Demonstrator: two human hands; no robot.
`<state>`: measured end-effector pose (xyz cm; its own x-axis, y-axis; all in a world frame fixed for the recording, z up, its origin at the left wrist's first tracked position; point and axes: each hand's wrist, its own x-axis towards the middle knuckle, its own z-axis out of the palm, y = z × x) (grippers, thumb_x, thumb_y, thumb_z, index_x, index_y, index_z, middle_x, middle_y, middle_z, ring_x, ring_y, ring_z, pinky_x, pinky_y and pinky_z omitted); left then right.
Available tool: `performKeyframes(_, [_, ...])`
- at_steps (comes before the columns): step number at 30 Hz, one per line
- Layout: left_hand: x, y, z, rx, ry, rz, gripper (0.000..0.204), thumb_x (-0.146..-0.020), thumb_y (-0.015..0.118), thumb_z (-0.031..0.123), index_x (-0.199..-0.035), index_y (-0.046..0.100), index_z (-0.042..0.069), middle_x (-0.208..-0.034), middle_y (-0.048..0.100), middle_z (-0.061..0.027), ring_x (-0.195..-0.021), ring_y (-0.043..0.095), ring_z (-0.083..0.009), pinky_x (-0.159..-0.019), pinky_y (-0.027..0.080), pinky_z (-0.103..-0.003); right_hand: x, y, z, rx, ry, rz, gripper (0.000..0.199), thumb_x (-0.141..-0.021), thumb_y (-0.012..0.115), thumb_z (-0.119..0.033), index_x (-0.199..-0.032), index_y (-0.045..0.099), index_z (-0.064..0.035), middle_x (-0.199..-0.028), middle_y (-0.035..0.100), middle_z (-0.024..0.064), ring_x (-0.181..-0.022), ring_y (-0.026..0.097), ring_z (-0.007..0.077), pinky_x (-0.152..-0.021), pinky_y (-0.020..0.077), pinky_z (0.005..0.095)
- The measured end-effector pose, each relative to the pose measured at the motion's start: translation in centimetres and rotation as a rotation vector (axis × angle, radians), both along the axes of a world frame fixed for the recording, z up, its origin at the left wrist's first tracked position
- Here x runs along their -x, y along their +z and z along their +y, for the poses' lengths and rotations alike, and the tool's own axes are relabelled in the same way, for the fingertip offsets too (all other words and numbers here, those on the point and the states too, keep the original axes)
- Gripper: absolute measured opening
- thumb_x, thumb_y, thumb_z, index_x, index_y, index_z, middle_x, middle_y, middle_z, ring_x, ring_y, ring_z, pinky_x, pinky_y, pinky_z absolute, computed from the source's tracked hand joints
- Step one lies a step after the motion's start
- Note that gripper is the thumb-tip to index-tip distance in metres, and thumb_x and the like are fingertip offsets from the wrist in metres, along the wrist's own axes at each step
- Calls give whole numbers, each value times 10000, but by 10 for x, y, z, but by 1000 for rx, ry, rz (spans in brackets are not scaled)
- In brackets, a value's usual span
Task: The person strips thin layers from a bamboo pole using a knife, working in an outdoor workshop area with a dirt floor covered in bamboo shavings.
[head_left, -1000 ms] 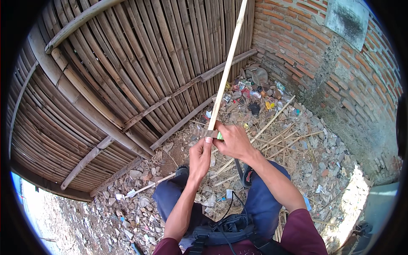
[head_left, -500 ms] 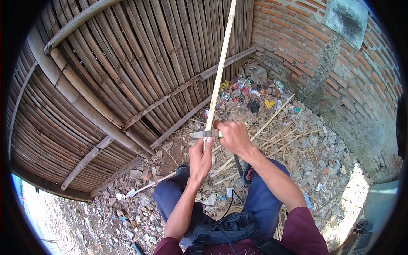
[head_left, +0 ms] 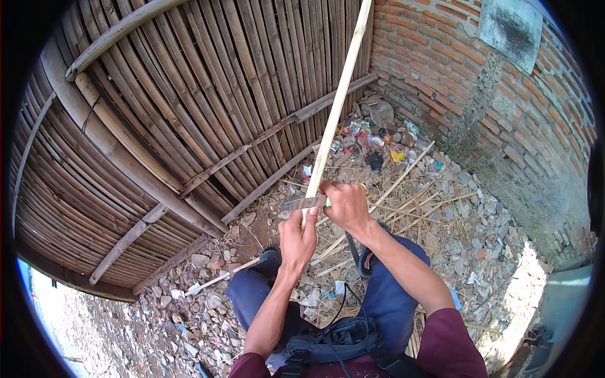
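A long, pale bamboo strip (head_left: 335,120) rises from my hands toward the top of the view, leaning right. My left hand (head_left: 297,238) is closed around its lower end, with the thumb up against the strip just below the blade. In my right fist (head_left: 345,205) is a knife (head_left: 305,203) with a short steel blade and a bright green handle, mostly hidden by the fingers. The blade lies crosswise over the strip and points left. My hands are close together above my bent knees.
A bamboo slat wall (head_left: 252,75) stands on the left, and a brick wall (head_left: 428,69) on the right. Rubble (head_left: 454,239), litter and several loose bamboo strips (head_left: 403,174) cover the ground. A black waist pack (head_left: 331,340) with a cable sits on my lap.
The bamboo strip's upper end has swung to the right. The knife blade has tilted and shifted slightly down, while both hands keep their hold.
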<state>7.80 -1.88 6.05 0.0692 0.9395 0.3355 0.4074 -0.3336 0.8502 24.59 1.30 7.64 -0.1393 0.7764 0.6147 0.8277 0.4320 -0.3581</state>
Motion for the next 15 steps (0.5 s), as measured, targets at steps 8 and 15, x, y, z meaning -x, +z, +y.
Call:
performKeyframes(8, [-1,4,1,-18,26,-13,404,-1057,668,291,-828,654,-42,-574,564,-202,-457,527,-305,-519,414,-449,1,-1,0,-9,-18,25,153,-779,739,-132,-889,704,-31,-727,705,191,-641,710,397,-559,548,483])
performKeyframes(15, [-1,5,-1,16,39,26,355,-1081,626,281,-929,685,-35,-578,510,-94,-551,460,-135,-557,420,-377,0,-3,0,2,-24,19,169,-770,754,-137,-895,714,-32,-728,709,188,-640,714,391,-562,549,479])
